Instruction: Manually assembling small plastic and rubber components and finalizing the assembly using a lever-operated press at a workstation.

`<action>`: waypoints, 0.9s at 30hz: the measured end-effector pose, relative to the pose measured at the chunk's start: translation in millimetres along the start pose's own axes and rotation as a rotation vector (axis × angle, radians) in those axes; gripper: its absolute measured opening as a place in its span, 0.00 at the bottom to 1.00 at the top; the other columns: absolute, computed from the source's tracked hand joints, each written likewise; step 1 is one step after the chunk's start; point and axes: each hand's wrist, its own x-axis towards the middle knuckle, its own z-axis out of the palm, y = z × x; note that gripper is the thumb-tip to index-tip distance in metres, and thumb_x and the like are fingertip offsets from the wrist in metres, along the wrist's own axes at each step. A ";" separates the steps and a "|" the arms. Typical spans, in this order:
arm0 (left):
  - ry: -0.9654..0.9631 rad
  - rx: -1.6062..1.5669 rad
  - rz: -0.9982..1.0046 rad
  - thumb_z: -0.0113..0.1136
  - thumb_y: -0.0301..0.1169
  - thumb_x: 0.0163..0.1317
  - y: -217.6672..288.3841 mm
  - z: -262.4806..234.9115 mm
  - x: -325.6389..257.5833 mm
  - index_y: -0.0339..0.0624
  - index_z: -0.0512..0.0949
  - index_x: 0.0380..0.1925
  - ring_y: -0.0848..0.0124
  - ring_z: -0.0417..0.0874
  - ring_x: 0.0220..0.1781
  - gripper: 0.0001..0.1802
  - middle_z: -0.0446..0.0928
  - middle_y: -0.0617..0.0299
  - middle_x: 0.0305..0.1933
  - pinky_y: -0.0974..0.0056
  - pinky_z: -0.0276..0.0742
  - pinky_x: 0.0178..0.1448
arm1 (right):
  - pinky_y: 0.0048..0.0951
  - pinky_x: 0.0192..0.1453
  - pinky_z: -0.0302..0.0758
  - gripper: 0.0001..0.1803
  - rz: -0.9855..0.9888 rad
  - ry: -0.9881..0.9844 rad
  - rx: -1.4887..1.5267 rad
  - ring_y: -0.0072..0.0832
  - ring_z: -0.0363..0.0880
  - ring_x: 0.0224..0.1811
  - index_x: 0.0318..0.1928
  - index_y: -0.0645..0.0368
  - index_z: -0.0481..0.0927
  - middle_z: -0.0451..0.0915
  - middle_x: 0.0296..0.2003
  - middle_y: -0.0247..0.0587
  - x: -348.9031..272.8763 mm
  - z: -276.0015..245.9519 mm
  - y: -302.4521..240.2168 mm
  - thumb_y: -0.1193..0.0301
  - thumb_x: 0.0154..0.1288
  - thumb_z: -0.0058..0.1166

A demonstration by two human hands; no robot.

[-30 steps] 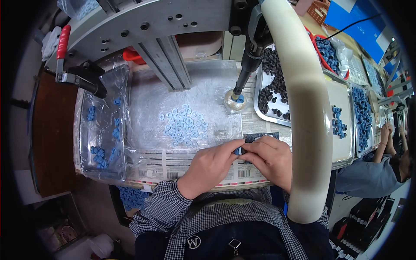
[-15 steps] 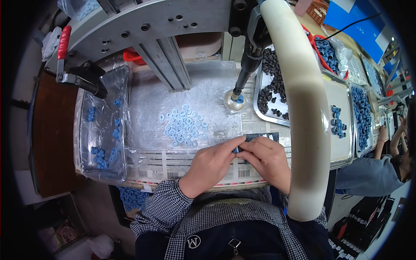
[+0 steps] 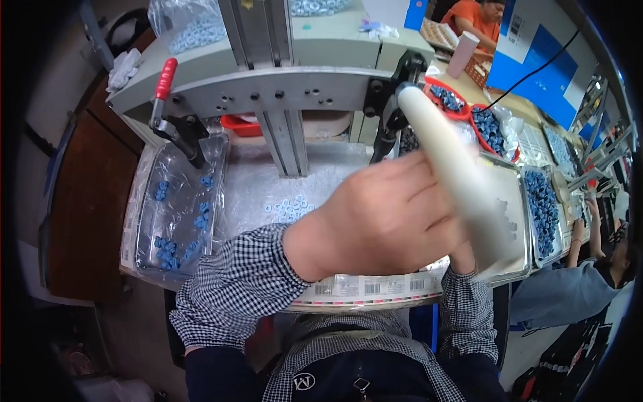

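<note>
I see the cream-white press lever (image 3: 462,187) running down from the black pivot at the upper right of the grey press frame (image 3: 281,84) toward the lower right, blurred along its length. My left hand (image 3: 382,221) is raised close to the camera and lies against the lever's left side, fingers curled toward it; I cannot tell whether they close around it. My right hand (image 3: 462,258) is almost wholly hidden behind the left hand and the lever, only a bit of it above the checked cuff showing, so I cannot tell its grip. Beneath the hands, on the plastic-covered work surface (image 3: 254,181), a small heap of pale blue rings (image 3: 289,209) lies just left of my left wrist. Further left a clear plastic tray (image 3: 175,208) holds scattered darker blue parts (image 3: 173,238). To the right a metal tray (image 3: 546,201) carries a heap of blue pieces. A red-handled toggle clamp (image 3: 166,94) stands at the frame's left end.
</note>
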 end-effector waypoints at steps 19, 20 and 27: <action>0.277 -0.564 -0.796 0.57 0.14 0.66 -15.6 -54.1 -11.9 0.31 0.74 0.54 0.66 0.85 0.49 0.17 0.79 0.44 0.60 0.64 0.84 0.50 | 0.41 0.47 0.79 0.12 0.184 0.160 -0.372 0.47 0.82 0.41 0.46 0.61 0.82 0.81 0.41 0.48 -37.6 -84.4 51.0 0.73 0.63 0.65; 0.244 -0.707 -0.823 0.56 0.11 0.64 -3.2 -52.0 -35.8 0.30 0.73 0.52 0.65 0.86 0.50 0.17 0.76 0.42 0.63 0.61 0.85 0.54 | 0.41 0.44 0.79 0.12 0.219 0.210 -0.390 0.47 0.82 0.39 0.46 0.62 0.81 0.81 0.41 0.49 -54.6 -106.0 85.0 0.76 0.61 0.64; -0.246 -0.322 -1.198 0.65 0.20 0.61 9.3 38.0 -133.0 0.39 0.82 0.48 0.64 0.86 0.47 0.14 0.85 0.54 0.49 0.62 0.80 0.54 | 0.41 0.50 0.75 0.16 0.200 0.170 -0.696 0.47 0.79 0.48 0.50 0.61 0.81 0.80 0.44 0.49 -74.6 -127.5 92.3 0.77 0.61 0.64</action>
